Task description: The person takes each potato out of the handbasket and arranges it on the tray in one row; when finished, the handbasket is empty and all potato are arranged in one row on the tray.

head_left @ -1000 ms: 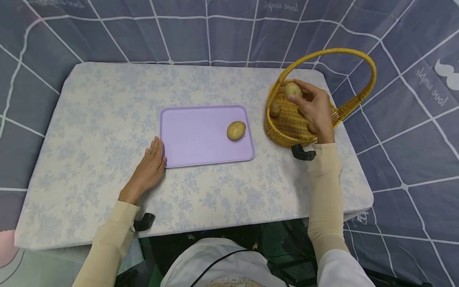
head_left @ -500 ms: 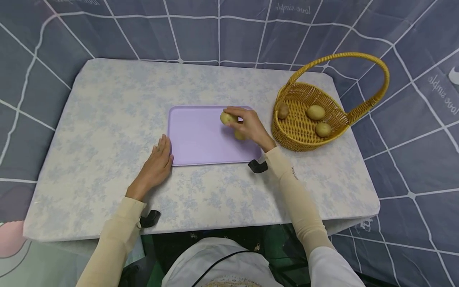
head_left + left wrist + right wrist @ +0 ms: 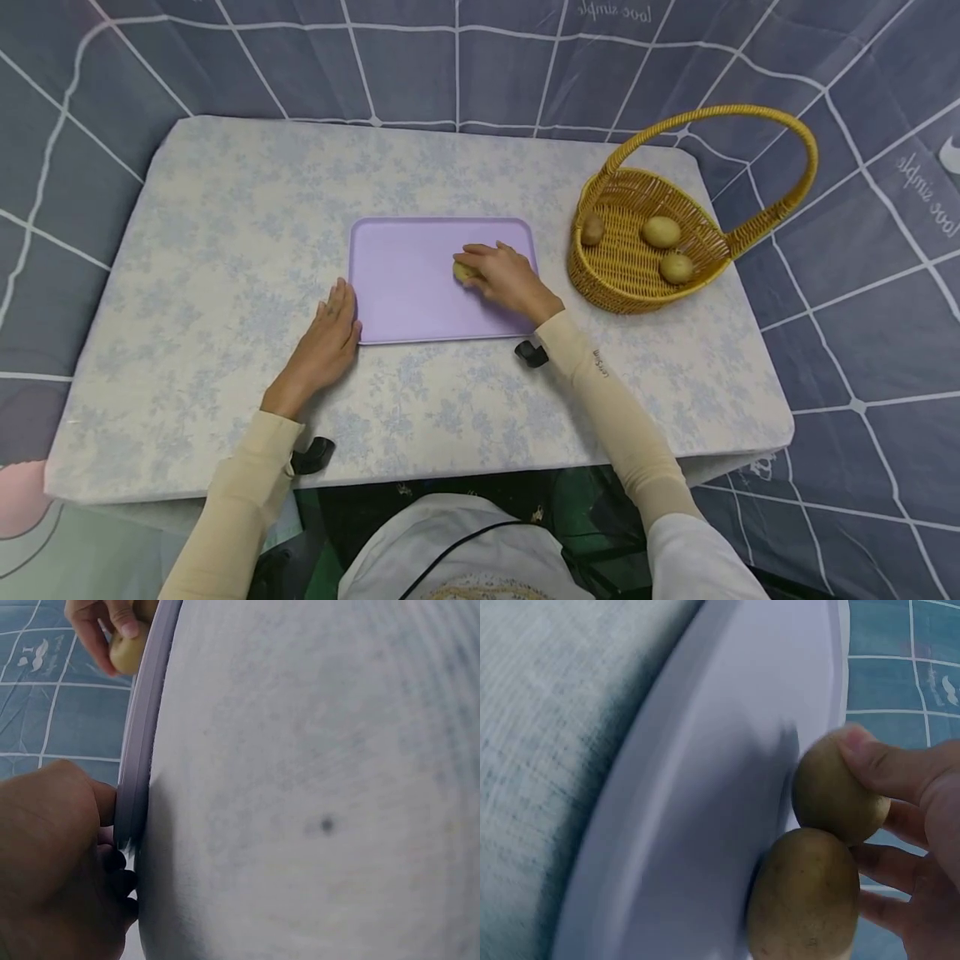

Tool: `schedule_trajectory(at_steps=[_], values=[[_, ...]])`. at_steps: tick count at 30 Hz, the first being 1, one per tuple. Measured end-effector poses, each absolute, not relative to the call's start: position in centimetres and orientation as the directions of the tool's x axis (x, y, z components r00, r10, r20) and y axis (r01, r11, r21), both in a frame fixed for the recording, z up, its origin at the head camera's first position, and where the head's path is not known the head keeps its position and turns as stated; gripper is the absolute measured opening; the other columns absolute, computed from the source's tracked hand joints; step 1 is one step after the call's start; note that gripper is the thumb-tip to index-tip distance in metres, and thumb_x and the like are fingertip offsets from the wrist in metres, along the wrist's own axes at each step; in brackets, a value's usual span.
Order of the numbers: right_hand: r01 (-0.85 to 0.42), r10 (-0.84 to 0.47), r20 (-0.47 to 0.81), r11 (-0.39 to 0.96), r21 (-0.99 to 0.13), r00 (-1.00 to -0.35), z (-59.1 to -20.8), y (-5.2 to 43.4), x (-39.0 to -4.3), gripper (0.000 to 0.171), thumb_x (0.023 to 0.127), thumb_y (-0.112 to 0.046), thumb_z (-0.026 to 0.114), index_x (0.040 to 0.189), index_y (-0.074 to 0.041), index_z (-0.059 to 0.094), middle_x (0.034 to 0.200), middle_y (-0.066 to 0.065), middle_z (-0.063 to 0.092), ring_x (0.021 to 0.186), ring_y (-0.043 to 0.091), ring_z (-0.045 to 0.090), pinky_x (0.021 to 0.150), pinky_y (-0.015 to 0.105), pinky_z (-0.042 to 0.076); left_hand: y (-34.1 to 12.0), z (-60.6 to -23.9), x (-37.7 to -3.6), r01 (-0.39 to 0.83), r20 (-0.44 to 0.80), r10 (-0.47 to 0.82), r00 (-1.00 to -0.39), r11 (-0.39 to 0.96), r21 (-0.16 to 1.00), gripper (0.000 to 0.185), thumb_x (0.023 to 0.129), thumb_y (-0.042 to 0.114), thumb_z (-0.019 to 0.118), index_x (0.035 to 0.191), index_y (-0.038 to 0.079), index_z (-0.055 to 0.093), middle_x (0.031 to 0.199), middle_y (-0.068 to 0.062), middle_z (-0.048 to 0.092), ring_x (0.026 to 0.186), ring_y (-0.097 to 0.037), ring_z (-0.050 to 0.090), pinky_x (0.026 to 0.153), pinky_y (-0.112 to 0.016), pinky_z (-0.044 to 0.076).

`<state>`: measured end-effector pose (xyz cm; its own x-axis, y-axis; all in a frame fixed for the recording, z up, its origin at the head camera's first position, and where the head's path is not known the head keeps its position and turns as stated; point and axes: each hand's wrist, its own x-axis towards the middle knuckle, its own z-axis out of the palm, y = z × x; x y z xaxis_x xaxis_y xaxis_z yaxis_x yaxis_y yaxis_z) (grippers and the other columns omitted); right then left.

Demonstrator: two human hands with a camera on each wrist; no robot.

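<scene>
My right hand point(image 3: 506, 279) holds a potato point(image 3: 836, 787) between thumb and fingers, low over the right part of the lilac tray point(image 3: 405, 283). A second potato point(image 3: 804, 896) lies on the tray right beside it; in the head view the hand hides this one. My left hand point(image 3: 318, 346) rests against the tray's left edge with its fingers straight and close together. In the left wrist view, the left hand point(image 3: 52, 855) touches the tray rim point(image 3: 139, 750), and the held potato point(image 3: 127, 652) shows near the top.
A yellow wicker basket point(image 3: 630, 287) with a tall handle stands right of the tray. Inside it are a brown potato point(image 3: 592, 230), a pale potato point(image 3: 661, 232) and another pale potato point(image 3: 677, 268). A floral cloth covers the table point(image 3: 450, 400); a grey curtain point(image 3: 405, 75) hangs behind it.
My right hand has carried a potato from the basket leftward to the tray and lowered it beside the one lying there. The left hand has stayed at the tray's edge.
</scene>
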<state>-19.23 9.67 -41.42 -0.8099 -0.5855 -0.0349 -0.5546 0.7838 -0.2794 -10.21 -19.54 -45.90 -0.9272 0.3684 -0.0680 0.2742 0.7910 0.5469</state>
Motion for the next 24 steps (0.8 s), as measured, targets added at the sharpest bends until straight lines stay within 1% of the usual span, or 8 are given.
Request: schedule_trajectory(at_steps=[3, 4, 7, 10, 14, 18, 21, 24], values=[[-0.569, -0.601, -0.041, 0.775, -0.274, -0.798, -41.51, 9.58, -19.1, 0.045, 0.084, -0.029, 0.06, 0.126, -0.016, 0.051, 0.131, 0.006, 0.047, 0.121, 0.018, 0.041, 0.104, 0.051, 0.019, -19.49, -45.87, -10.19, 0.276, -0.066, 0.371, -0.926, 0.787, 0.551, 0.056, 0.098, 0.021, 0.026, 0.139, -0.002, -0.005, 0.146, -0.016, -0.012, 0.134, -0.025, -0.008, 0.109, -0.043, -0.001], [-0.571, -0.602, -0.034, 0.773, -0.276, -0.798, -41.54, 9.57, -19.08, 0.045, 0.084, -0.028, 0.06, 0.126, -0.016, 0.051, 0.13, 0.007, 0.047, 0.12, 0.019, 0.042, 0.104, 0.051, 0.019, -19.47, -45.83, -10.17, 0.276, -0.065, 0.371, -0.926, 0.786, 0.553, 0.056, 0.098, 0.02, 0.026, 0.139, -0.002, -0.004, 0.146, -0.016, -0.011, 0.134, -0.026, -0.008, 0.109, -0.043, -0.001], [-0.553, -0.582, -0.024, 0.783, -0.286, -0.813, -41.63, 9.62, -19.07, 0.045, 0.084, -0.03, 0.06, 0.127, -0.018, 0.05, 0.13, 0.005, 0.047, 0.119, 0.02, 0.043, 0.103, 0.049, 0.022, -19.47, -45.74, -10.13, 0.275, -0.066, 0.37, -0.927, 0.786, 0.553, 0.056, 0.098, 0.02, 0.026, 0.139, -0.003, -0.004, 0.146, -0.017, -0.011, 0.134, -0.026, -0.008, 0.109, -0.043, -0.001], [-0.525, -0.555, -0.025, 0.799, -0.294, -0.831, -41.74, 9.72, -19.11, 0.049, 0.083, -0.033, 0.06, 0.129, -0.022, 0.047, 0.131, 0.002, 0.046, 0.117, 0.021, 0.045, 0.1, 0.046, 0.028, -19.45, -45.69, -10.16, 0.271, -0.067, 0.366, -0.928, 0.79, 0.55, 0.056, 0.097, 0.02, 0.026, 0.139, -0.003, -0.004, 0.146, -0.017, -0.011, 0.134, -0.027, -0.007, 0.109, -0.043, -0.001], [-0.5, -0.534, -0.03, 0.81, -0.307, -0.845, -41.83, 9.87, -19.05, 0.051, 0.082, -0.037, 0.06, 0.13, -0.024, 0.046, 0.132, 0.0, 0.045, 0.116, 0.024, 0.045, 0.091, 0.047, 0.036, -19.35, -45.77, -10.29, 0.271, -0.062, 0.361, -0.93, 0.793, 0.545, 0.057, 0.097, 0.02, 0.027, 0.139, -0.003, -0.003, 0.146, -0.017, -0.01, 0.134, -0.027, -0.005, 0.109, -0.044, 0.0], [-0.497, -0.529, -0.018, 0.808, -0.315, -0.848, -41.89, 9.99, -19.03, 0.048, 0.082, -0.036, 0.061, 0.127, -0.023, 0.049, 0.13, 0.002, 0.046, 0.114, 0.025, 0.047, 0.086, 0.048, 0.04, -19.32, -45.85, -10.37, 0.276, -0.056, 0.363, -0.93, 0.793, 0.543, 0.057, 0.097, 0.02, 0.028, 0.139, -0.004, -0.002, 0.146, -0.017, -0.009, 0.134, -0.028, -0.005, 0.109, -0.044, 0.0], [-0.501, -0.533, -0.01, 0.801, -0.326, -0.846, -41.93, 10.03, -19.1, 0.047, 0.082, -0.036, 0.061, 0.126, -0.022, 0.051, 0.13, 0.002, 0.047, 0.113, 0.025, 0.048, 0.086, 0.047, 0.04, -19.37, -45.83, -10.35, 0.281, -0.053, 0.366, -0.929, 0.791, 0.543, 0.056, 0.097, 0.019, 0.027, 0.139, -0.004, -0.002, 0.146, -0.018, -0.009, 0.134, -0.028, -0.005, 0.109, -0.043, 0.0], [-0.515, -0.548, 0.001, 0.784, -0.346, -0.836, -41.84, 10.04, -19.19, 0.049, 0.082, -0.037, 0.061, 0.127, -0.021, 0.049, 0.131, 0.004, 0.046, 0.115, 0.024, 0.046, 0.091, 0.045, 0.039, -19.47, -45.84, -10.26, 0.283, -0.051, 0.367, -0.929, 0.789, 0.545, 0.056, 0.097, 0.019, 0.027, 0.139, -0.004, -0.002, 0.146, -0.018, -0.009, 0.134, -0.028, -0.006, 0.108, -0.044, 0.0]])
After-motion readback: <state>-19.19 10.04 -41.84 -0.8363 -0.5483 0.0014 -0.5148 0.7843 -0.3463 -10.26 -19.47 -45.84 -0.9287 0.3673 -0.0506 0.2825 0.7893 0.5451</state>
